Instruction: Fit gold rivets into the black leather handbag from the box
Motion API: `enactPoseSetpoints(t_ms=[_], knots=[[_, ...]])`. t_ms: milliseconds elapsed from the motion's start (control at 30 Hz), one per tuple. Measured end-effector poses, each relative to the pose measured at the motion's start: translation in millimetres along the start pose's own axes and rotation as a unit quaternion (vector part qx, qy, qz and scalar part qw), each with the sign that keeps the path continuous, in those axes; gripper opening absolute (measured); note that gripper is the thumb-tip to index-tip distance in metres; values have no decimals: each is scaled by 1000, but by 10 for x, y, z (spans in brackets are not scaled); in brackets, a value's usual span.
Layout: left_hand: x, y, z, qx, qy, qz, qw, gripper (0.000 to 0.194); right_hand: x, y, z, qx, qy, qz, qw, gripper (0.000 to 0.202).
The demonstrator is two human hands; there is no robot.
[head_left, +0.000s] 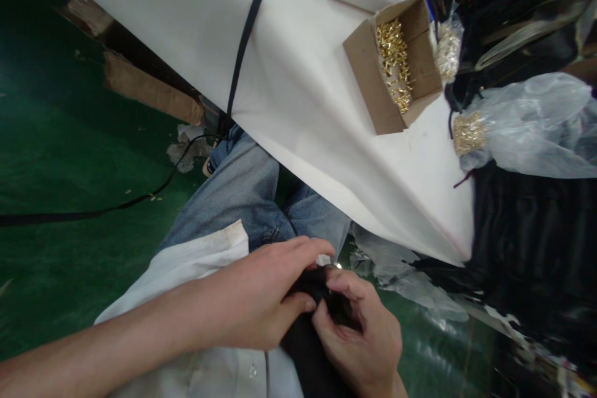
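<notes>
At the bottom centre of the frame, the left hand and the right hand both grip a black piece, which looks soft and runs down to the lower edge. The right thumb and fingertips are pinched on it; a shiny spot beside them is too small to tell. In the upper right, an open cardboard box with small golden parts stands on the white table, and right of it lies a clear plastic bag
</notes>
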State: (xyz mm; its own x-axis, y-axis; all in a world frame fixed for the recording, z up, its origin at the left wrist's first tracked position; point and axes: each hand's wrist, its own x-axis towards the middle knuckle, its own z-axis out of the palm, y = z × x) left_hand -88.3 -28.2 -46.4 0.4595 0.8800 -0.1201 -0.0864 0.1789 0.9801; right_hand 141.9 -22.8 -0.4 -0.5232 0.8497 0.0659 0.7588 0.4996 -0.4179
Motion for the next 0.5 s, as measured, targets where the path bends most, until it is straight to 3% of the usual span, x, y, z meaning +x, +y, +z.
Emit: enactPoseSetpoints(t_ms=[133,333,433,500], knots=[[-59,-59,89,3,38,-15,999,72,19,-24,-13,-4,-3,-13,1000,23],[-127,-25,221,66,140,-23,988,40,-40,53,-31,-28,13,22,999,21],[-157,-19,261,114,120,-61,984,23,-91,97,-29,0,-2,24,1000,22],[-166,-29,280,74,97,-94,988,20,-117,118,-27,23,8,41,999,22]])
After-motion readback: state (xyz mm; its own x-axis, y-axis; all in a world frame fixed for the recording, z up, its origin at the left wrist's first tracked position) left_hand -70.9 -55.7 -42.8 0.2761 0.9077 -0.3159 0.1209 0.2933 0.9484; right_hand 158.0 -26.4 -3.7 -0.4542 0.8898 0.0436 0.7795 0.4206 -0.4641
